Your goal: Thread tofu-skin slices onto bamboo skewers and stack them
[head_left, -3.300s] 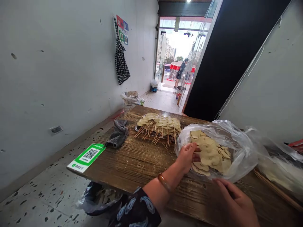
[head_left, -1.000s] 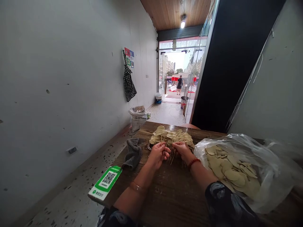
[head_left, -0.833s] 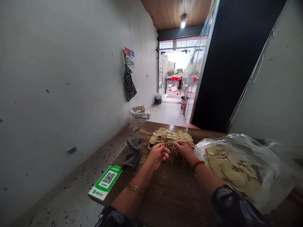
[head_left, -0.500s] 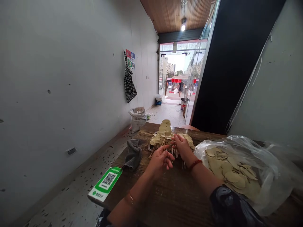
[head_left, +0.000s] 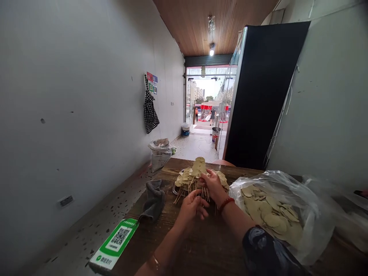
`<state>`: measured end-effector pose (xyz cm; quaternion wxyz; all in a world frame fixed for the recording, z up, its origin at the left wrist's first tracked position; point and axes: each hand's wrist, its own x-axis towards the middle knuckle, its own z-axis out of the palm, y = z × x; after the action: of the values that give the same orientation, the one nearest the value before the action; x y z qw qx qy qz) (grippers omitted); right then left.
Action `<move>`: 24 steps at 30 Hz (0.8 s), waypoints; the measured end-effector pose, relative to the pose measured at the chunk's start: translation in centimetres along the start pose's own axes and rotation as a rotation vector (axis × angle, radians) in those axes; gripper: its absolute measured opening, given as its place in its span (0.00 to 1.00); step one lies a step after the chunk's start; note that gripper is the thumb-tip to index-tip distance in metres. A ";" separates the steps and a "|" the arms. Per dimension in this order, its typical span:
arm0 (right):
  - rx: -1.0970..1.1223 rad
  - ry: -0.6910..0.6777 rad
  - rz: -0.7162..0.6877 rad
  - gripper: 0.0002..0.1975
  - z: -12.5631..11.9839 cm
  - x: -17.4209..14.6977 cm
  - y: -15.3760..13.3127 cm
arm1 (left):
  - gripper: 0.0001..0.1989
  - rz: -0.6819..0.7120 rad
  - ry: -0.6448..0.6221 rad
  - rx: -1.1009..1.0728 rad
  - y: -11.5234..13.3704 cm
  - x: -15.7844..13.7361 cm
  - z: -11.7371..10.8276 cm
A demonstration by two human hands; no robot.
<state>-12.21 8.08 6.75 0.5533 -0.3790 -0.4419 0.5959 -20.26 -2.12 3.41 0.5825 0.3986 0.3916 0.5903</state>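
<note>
The skewer (head_left: pixel 198 170) has risen, long axis pointing away, left fingers (head_left: pixel 194 194) pinching its stick (head_left: pixel 197 183), right fingers (head_left: pixel 207 176) its slices (head_left: pixel 199 165).

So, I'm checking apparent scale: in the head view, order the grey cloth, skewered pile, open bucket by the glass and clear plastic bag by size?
Largest first:
Clear plastic bag
Skewered pile, partly behind the right hand
Grey cloth
Open bucket

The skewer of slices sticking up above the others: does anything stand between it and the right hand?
Nothing visible does. The right hand appears to touch the lower edge of the skewer of slices directly; the plastic bag sits aside, to the right.
</note>
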 end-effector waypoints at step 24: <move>-0.211 -0.097 -0.047 0.27 -12.9 -14.2 -0.5 | 0.19 -0.072 0.200 -0.028 1.3 -2.3 -0.4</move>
<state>1.50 -4.68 2.49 0.5020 -0.3955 -0.5372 0.5505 -21.14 -4.40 4.43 0.5668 0.3151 0.4536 0.6113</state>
